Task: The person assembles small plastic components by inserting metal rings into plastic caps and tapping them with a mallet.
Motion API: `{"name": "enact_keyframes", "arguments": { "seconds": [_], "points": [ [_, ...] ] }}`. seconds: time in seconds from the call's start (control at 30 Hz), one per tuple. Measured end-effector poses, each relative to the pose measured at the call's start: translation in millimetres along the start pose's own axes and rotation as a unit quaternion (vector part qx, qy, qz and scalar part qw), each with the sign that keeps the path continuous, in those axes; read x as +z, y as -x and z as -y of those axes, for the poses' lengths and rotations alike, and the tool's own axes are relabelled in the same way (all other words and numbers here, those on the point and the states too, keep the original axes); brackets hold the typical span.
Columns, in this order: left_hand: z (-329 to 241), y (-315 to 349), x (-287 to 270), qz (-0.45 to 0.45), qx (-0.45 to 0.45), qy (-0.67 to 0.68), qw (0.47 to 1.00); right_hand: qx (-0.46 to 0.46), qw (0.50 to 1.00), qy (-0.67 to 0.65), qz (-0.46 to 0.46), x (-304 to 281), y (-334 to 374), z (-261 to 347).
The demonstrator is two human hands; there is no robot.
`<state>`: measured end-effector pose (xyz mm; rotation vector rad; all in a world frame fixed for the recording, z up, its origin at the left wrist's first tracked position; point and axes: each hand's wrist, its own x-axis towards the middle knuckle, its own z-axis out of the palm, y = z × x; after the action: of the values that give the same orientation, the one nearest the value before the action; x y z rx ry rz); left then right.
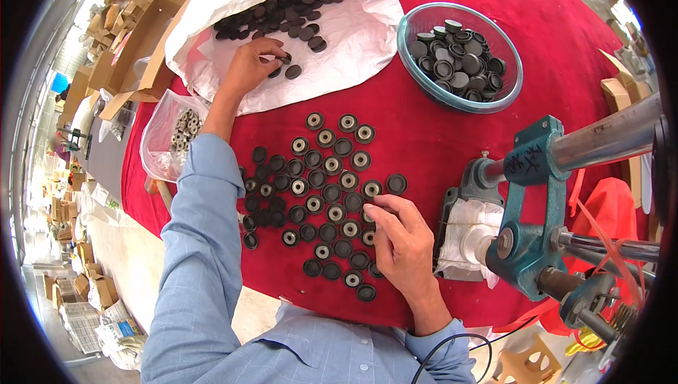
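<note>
My left hand [248, 66] reaches into the mouth of a white woven sack [339, 73] and pinches a small black disc [285, 58]. Another black disc [293, 72] lies just beside its fingertips. Farther inside the sack is a heap of similar discs [282, 11]. On the red cloth, my right hand [404, 243] has its fingertips closed at a round black cap [366, 214], which they partly cover. Many black caps [331, 193] lie spread to its left, several with a metal ring bearing [335, 212] seated in them.
A clear bowl [404, 45] full of black caps stands at the far right. To the right is a green hand press [522, 193] with metal bars. A clear plastic bag [157, 137] of metal rings lies left of my forearm. Cardboard boxes [145, 52] stand beyond the table's left edge.
</note>
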<state>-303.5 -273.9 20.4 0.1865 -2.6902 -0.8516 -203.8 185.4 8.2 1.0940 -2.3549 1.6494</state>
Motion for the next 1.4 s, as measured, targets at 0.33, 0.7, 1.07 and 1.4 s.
{"name": "enact_keyframes", "arguments": {
  "seconds": [0.33, 0.7, 1.07, 1.4],
  "points": [
    [15.1, 17.4, -16.1, 0.031, -0.060, -0.009, 0.998, -0.008, 1.000, 0.003, 0.001, 1.4, -0.1, 1.4],
    [4.5, 26.4, -0.3, -0.007, -0.057, -0.088, 0.994, -0.012, 1.000, 0.008, 0.007, 2.8, 0.8, 0.1],
    [3.0, 34.0, -9.7, -0.006, -0.050, -0.079, 0.996, -0.021, 1.000, 0.012, 0.004, 4.8, 2.2, -0.9],
    [3.8, 31.7, -2.7, 0.032, -0.059, -0.073, 0.995, -0.018, 1.000, 0.005, 0.009, 6.0, 0.7, -0.4]
  ]
}}
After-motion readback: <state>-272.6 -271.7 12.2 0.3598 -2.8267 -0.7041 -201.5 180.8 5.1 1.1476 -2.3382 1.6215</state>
